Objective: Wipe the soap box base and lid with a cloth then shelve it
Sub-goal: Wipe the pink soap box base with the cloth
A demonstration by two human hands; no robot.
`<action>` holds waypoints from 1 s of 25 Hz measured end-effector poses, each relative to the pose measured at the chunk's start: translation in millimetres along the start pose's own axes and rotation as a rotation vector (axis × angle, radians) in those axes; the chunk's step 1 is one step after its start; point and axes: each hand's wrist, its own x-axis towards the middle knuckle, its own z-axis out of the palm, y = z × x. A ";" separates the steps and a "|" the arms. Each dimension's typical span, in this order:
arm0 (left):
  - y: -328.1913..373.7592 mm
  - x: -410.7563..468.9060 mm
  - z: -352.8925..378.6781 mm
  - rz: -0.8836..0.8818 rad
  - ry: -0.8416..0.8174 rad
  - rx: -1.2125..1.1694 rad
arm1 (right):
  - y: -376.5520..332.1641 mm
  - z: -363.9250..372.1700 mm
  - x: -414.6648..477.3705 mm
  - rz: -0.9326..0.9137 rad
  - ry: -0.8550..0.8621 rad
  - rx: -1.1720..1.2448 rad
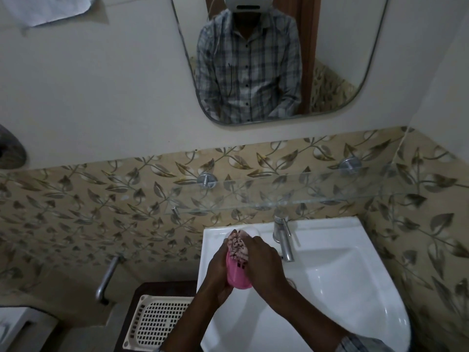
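A pink soap box part [237, 276] is held upright over the left rim of the white sink [337, 283]. My left hand [218, 266] grips it from the left side. My right hand [261, 260] presses a patterned pink and dark cloth [238, 246] against its upper end. I cannot tell whether the pink part is the base or the lid. A clear oval piece [250, 231] lies on the sink rim just behind the cloth, mostly hidden.
A glass shelf [291, 196] on two metal pegs runs along the leaf-patterned tiles above the sink. A chrome tap [283, 237] stands right of my hands. A cream perforated tray [160, 323] lies lower left. A mirror [266, 57] hangs above.
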 end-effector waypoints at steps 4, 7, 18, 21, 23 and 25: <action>-4.4 2.6 -1.2 0.111 0.041 0.105 | -5.3 -8.5 -0.2 0.189 -0.223 0.148; 5.3 6.3 -9.1 0.062 0.051 -0.006 | 19.2 -21.9 0.2 0.500 -0.381 0.895; -1.1 -2.5 -10.1 -0.047 -0.172 -0.189 | 20.7 -6.1 -47.4 0.661 -0.056 1.570; -17.4 -2.2 -2.6 0.273 0.152 0.377 | 17.4 -4.2 -42.6 0.696 0.056 1.477; -13.4 -8.1 1.9 0.544 0.309 0.735 | 21.9 -4.5 -36.7 0.655 0.138 1.345; -6.6 -10.5 6.7 0.498 0.285 0.806 | 23.1 -6.3 -34.4 0.546 0.176 1.200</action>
